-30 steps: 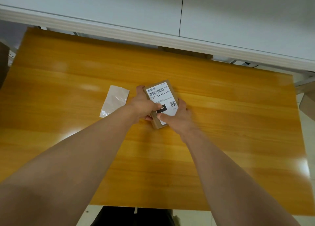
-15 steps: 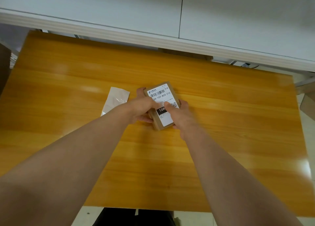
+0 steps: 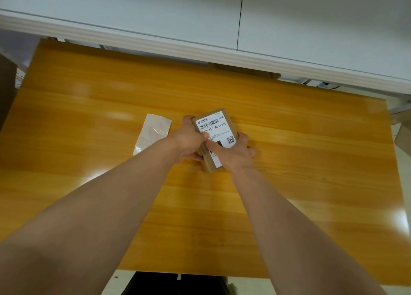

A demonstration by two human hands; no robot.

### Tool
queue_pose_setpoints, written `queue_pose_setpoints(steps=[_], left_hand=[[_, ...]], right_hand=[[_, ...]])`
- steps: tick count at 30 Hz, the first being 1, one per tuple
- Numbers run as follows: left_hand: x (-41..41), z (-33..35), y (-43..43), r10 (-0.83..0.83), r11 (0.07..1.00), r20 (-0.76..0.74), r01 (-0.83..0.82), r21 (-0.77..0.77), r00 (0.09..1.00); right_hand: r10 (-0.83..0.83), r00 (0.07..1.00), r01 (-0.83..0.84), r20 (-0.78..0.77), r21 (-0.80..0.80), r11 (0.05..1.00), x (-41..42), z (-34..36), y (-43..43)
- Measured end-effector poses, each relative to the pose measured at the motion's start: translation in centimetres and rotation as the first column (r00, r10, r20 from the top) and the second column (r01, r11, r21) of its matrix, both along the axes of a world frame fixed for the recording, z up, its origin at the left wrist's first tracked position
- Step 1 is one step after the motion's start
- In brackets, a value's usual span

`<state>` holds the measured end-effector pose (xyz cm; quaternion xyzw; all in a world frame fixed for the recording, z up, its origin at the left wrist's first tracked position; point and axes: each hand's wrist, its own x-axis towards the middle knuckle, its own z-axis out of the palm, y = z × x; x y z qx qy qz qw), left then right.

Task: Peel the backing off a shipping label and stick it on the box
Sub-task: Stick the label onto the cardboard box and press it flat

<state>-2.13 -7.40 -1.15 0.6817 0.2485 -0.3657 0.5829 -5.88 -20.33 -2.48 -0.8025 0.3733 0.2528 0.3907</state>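
The shipping label (image 3: 212, 125) lies face up on the top of the small brown cardboard box (image 3: 207, 163). Its barcode, printed code and QR square are readable, and its edges run parallel to the box's edges, nearly covering that face. The box rests on the table (image 3: 300, 161) near the middle, turned a little off square to the person.

The 2 hands flank it. The left hand (image 3: 189, 141) grasps the box's left side, with fingers round the far corner and under the near edge and the thumb laid across onto the label. The right hand (image 3: 234, 153) holds the right side, fingers curled over that edge, its thumb pressed on the label's lower half. This grip appears meant to keep the box from sliding while the 2 thumbs rub the label down. The sticking itself looks done. What remains is smoothing, chiefly at the near end, which the right hand hides.

The peeled backing (image 3: 153, 134), a glossy and slightly curled sheet, lies on the table just left of the left hand, apart from the box. It was probably put there to keep it out of the work. The task seems nearly complete. The 1 risk is a bubble or lifted corner under the covered near end, which cannot be checked here.
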Motion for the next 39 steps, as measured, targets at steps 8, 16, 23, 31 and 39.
queue_pose_setpoints(steps=[8,16,23,31,39], left_hand=[[0.5,0.7,0.7,-0.029,0.997,-0.068,0.024,-0.073,0.997],[0.4,1.0,-0.8,0.066,0.997,-0.007,-0.065,0.049,0.998],[0.7,0.6,-0.9,0.062,0.996,-0.008,-0.062,0.062,0.998],[0.5,0.4,-0.3,0.076,0.997,-0.048,-0.075,0.019,0.996],[0.6,1.6,-1.1,0.076,0.996,-0.07,-0.073,0.05,0.995]], right_hand=[[-0.031,0.998,0.038,-0.059,0.11,0.993,0.6,0.3,-0.5],[-0.3,0.954,0.3,-0.013,0.092,0.949,1.6,-1.2,0.4],[-0.249,0.969,0.248,-0.004,0.047,0.968,1.4,-1.1,0.6],[-0.133,0.99,0.134,-0.053,0.033,0.99,0.8,-0.5,0.4],[-0.255,0.967,0.255,-0.018,0.122,0.959,0.8,-0.5,0.2]])
